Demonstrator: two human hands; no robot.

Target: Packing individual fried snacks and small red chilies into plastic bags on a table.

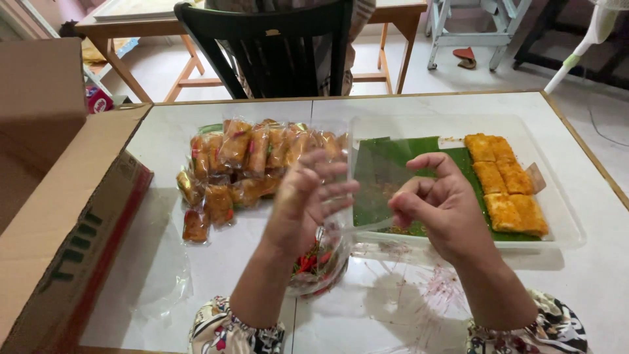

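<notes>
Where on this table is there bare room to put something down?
Bare tabletop lies at the near right, below the clear tray, and between the cardboard box and the packed snacks. The middle is crowded: both hands, chilli bag.
</notes>
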